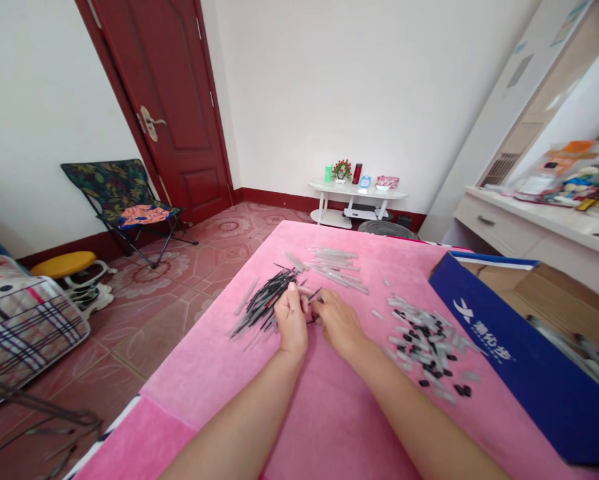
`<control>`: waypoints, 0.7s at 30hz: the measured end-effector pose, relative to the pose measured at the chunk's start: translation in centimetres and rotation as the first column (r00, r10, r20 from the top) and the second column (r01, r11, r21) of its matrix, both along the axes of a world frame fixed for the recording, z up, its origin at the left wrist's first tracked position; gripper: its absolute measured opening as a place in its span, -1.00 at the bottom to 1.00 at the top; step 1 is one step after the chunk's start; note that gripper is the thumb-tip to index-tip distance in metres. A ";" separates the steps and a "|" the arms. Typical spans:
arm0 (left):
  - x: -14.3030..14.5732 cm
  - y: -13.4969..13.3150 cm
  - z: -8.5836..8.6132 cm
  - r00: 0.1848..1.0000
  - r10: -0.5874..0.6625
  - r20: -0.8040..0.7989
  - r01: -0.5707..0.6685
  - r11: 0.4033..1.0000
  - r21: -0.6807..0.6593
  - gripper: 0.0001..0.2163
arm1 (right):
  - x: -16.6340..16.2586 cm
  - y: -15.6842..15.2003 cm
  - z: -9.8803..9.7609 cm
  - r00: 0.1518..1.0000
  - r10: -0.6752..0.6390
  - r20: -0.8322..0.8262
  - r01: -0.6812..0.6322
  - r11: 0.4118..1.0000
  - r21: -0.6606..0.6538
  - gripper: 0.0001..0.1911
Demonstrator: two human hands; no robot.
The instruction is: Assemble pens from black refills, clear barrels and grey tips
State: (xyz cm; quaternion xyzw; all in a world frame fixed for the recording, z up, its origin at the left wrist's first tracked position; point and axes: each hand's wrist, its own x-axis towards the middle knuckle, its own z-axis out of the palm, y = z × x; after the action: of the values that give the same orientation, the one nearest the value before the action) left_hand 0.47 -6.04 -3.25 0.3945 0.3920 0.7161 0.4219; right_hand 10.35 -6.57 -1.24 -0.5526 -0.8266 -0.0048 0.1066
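Observation:
My left hand (292, 319) and my right hand (337, 321) meet knuckle to knuckle on a pink cloth-covered table (299, 400). Both are closed in a pinch around a thin dark pen refill (313, 294) that sticks out between them. Just left of my left hand lies a pile of black refills (264, 301). Beyond the hands lie several clear pen barrels (337, 265). To the right of my right hand sits a heap of small clear and black caps (427, 340).
An open blue cardboard box (509, 353) stands on the table's right side. A folding chair (124, 200), yellow stool (64, 264) and red door (174, 100) are at the left. A small white table (354, 195) stands by the far wall; a white dresser (529, 227) is at right.

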 end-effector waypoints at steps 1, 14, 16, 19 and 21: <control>0.0 0.0 0.1 1.000 0.007 -0.008 -0.007 1.000 -0.008 -0.62 | 0.8 0.0 0.5 0.999 -0.001 0.042 0.001 1.000 0.011 -0.79; 2.3 -0.4 -1.0 0.800 -0.496 -0.337 0.487 0.865 -0.117 -0.62 | 7.3 -0.4 4.8 0.992 0.066 0.106 -0.069 0.997 0.025 -0.87; 2.3 -0.6 -1.0 0.753 -0.568 -0.330 0.559 0.818 -0.133 -0.63 | 7.2 -0.4 4.7 0.991 0.109 0.080 -0.113 0.993 0.045 -0.89; 2.2 -0.7 -0.7 0.754 -0.604 -0.257 0.579 0.797 -0.173 -0.70 | 7.4 -0.3 4.6 0.991 0.136 -0.008 -0.134 0.986 0.103 -0.89; 2.1 -0.6 -0.6 0.802 -0.575 -0.161 0.543 0.815 -0.204 -0.74 | 7.6 -0.2 4.4 0.989 0.072 -0.127 -0.049 0.983 0.174 -0.86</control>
State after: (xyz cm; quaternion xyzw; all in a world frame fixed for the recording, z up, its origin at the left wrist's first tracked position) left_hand 2.54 -6.69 -3.81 0.5355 0.3531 0.4813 0.5974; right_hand 17.92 -6.77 3.19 -0.5151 -0.8307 -0.0357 0.2082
